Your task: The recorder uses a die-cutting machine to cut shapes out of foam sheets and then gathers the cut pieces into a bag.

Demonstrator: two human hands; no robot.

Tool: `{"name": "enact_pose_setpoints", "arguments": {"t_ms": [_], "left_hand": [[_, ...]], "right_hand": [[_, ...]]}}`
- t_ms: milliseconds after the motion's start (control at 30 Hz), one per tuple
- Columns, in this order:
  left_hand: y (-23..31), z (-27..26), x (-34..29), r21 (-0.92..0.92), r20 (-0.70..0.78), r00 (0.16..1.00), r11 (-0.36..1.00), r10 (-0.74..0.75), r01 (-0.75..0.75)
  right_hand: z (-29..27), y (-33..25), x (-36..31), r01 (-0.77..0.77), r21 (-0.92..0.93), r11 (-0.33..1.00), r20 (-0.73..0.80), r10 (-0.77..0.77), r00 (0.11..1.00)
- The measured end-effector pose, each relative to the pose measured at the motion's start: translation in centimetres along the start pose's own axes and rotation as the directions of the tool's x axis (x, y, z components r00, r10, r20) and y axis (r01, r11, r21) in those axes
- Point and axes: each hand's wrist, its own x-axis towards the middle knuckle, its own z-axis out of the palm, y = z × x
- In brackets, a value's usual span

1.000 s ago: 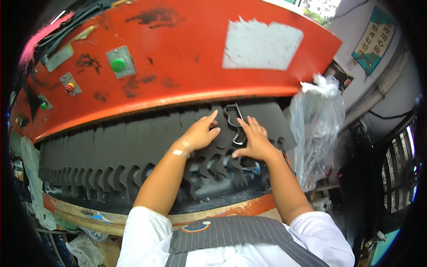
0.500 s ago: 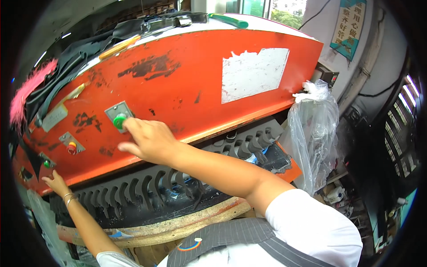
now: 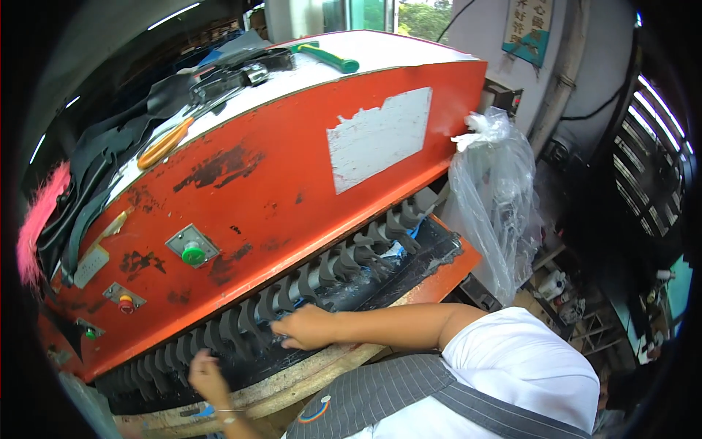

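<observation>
Under the orange machine's front panel [image 3: 270,197] lies a row of curved dark grey strips [image 3: 300,287] on a black bed [image 3: 351,294]. My right hand [image 3: 311,327] is at the near side of these strips, its fingers curled inward. Lower and to the left, my left hand [image 3: 210,380] is close to the strips' ends, also with bent fingers. Whatever either hand grips, if anything, is hidden. On the panel sit a green push button [image 3: 193,254], a red knob [image 3: 126,304] and a smaller green button [image 3: 91,333], all untouched.
On top of the machine lie a green-handled tool [image 3: 329,57], orange-handled scissors [image 3: 165,143] and dark material [image 3: 102,139]. Pink fluff [image 3: 44,223] hangs at the left. A clear plastic bag [image 3: 493,205] hangs at the right end. A worn wooden edge [image 3: 314,384] borders the bed.
My right hand has left the large green button and come down to the grey strips. My left hand has moved from near the small green button, right and down, to the strips. The view has shifted.
</observation>
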Motion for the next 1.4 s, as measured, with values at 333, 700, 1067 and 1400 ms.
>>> {"name": "enact_pose_setpoints", "arguments": {"t_ms": [333,700,1067,1400], "left_hand": [[12.7,12.4,-11.4,-0.194,0.627,0.625,0.87,0.465,-0.454],[14.0,13.1,-15.0,0.215,0.587,0.702,0.759,0.403,-0.615],[12.9,15.9,-15.2,0.373,0.481,0.772,0.699,0.416,-0.61],[15.4,15.2,-13.7,0.407,0.55,0.83,0.839,0.09,-0.361]], "right_hand": [[-1.7,1.3,-12.7,-0.324,0.083,0.942,0.186,0.305,0.934],[0.6,-1.0,-16.9,-0.306,-0.268,0.914,-0.185,0.263,0.947],[-0.3,-0.4,-16.5,-0.417,-0.309,0.855,-0.163,0.385,0.909],[-0.9,0.3,-16.8,-0.307,-0.226,0.925,-0.071,0.298,0.952]]}}
